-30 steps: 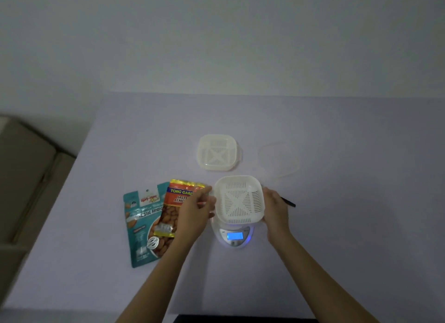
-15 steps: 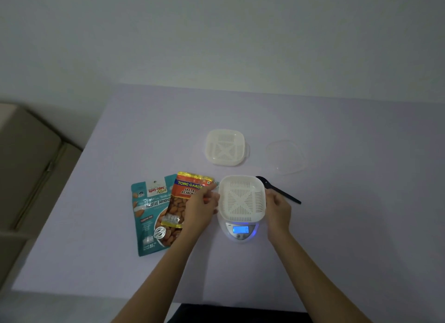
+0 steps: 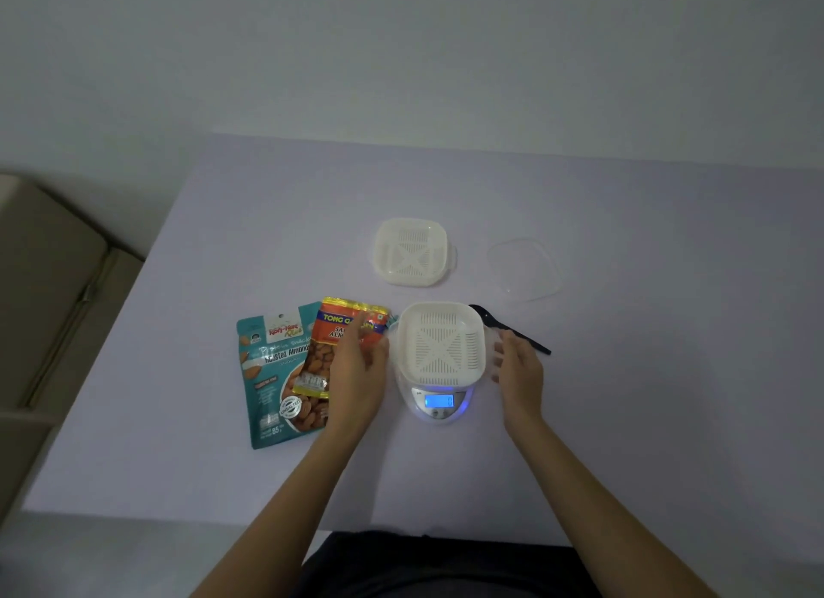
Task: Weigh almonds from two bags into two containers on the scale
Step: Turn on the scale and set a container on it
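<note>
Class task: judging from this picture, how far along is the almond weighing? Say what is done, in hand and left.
Done: one white container sits on the lit scale. In hand: the left hand and right hand flank it, fingers relaxed, apparently holding nothing. Left: the teal bag and orange bag lie on the table, no almonds show in either container, the second container waits behind, the black spoon lies unused.

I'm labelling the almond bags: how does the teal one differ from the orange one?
The teal bag is larger than the orange bag. The teal bag lies straight on the table; the orange bag overlaps the teal bag's right side. The teal bag's print reads clearly; the left hand hides part of the orange bag's. Both lie face up and show almonds.
</note>
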